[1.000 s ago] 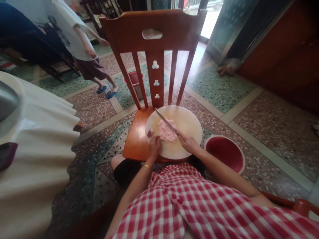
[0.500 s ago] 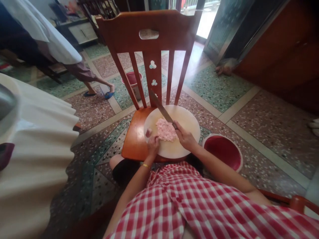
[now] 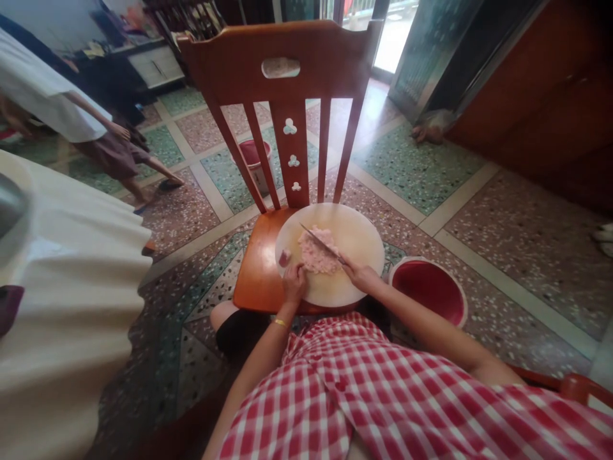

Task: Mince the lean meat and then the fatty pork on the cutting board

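Observation:
A round pale cutting board lies on the seat of a wooden chair in front of me. On it sits a heap of pink minced meat and a small separate piece of meat at the left. My right hand is closed around the handle of a knife, whose blade lies low across the mince. My left hand rests with curled fingers on the board's near edge, touching the mince; a gold bangle is on that wrist.
A red plastic basin stands on the terrazzo floor right of the chair. A small red bucket sits behind the chair back. A white-draped table fills the left. Another person walks at the far left.
The knife was lifted with its blade raised half a second ago and has come down onto the mince. The person in the background has walked further left.

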The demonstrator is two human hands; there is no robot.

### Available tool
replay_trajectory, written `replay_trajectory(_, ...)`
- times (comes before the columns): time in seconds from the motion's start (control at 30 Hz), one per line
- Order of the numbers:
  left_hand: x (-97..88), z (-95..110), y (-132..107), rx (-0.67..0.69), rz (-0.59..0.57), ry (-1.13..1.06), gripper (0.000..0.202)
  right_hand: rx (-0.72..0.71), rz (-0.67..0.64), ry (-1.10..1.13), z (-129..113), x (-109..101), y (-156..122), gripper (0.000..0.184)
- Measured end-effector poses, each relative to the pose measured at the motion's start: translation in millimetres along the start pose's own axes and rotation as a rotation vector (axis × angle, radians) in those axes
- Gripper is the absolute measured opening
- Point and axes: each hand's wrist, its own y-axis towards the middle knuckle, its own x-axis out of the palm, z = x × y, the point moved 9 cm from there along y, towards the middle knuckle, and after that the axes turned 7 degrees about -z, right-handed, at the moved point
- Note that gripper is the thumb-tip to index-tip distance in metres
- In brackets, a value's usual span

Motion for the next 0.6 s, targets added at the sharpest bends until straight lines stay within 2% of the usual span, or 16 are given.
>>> replay_trajectory(0.1, 0.4, 0, 0, -0.002, -0.002, -0.009, 0.02, 0.068, -0.051, 0.218, 22, 5, 3, 0.051)
replay_trajectory(0.2, 1.2, 0, 0, 0.004, -0.008, -0.009, 0.02, 0.067, -0.053, 0.368, 43, -10, 9, 0.049)
replay_trajectory(0.33, 2.0, 1, -1, 0.021, -0.006, 0.022, 0.02, 0.11, 0.041, 0.252, 88, -44, 28, 0.028)
replay_trajectory(0.43, 2.7, 1, -1, 0.025, -0.004, 0.045, 0.021, 0.189, 0.007, 0.19, 121, -50, 48, 0.027)
replay_trajectory(0.5, 2.7, 0, -2, 0.022, 0.001, 0.055, 0.021, 0.203, -0.03, 0.183, 130, -49, 63, 0.031)
replay_trajectory(0.6, 2.9, -1, -2, 0.009, 0.003, 0.061, 0.02, 0.129, -0.001, 0.145, 118, -54, 89, 0.036)
